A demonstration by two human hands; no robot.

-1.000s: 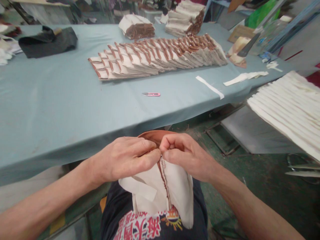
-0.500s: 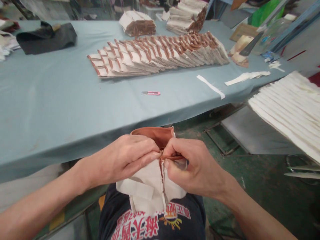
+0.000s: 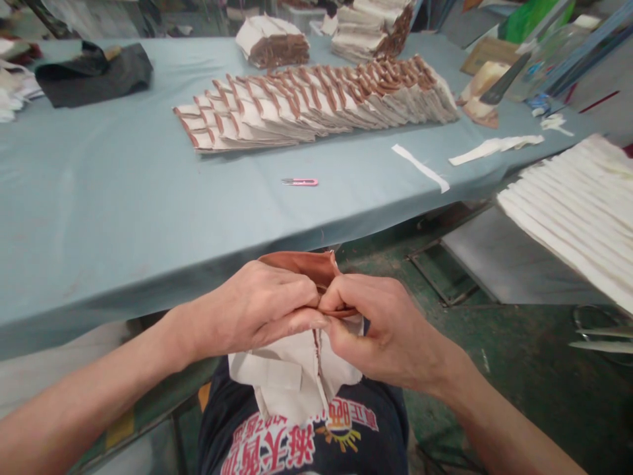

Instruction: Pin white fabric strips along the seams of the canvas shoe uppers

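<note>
Over my lap, both hands pinch one fabric piece (image 3: 291,369), cream cloth with a brown leather-like part at its top. My left hand (image 3: 257,307) is closed on the piece's upper left edge. My right hand (image 3: 380,330) is closed on the upper right, fingertips meeting the left hand's at the brown seam. The cream part hangs down over my dark printed shirt (image 3: 301,442).
A table with a blue-grey cloth (image 3: 123,198) stands right in front. On it lie a long overlapping row of similar cream-and-brown pieces (image 3: 316,105), two stacks behind (image 3: 271,43), pink thread snips (image 3: 299,181), white strips (image 3: 420,168), dark fabric (image 3: 93,76). White folded cloth (image 3: 573,204) at right.
The brown top of the piece has come up and folded open between my hands. My right hand shifted down and right, and my fingers regripped at the seam.
</note>
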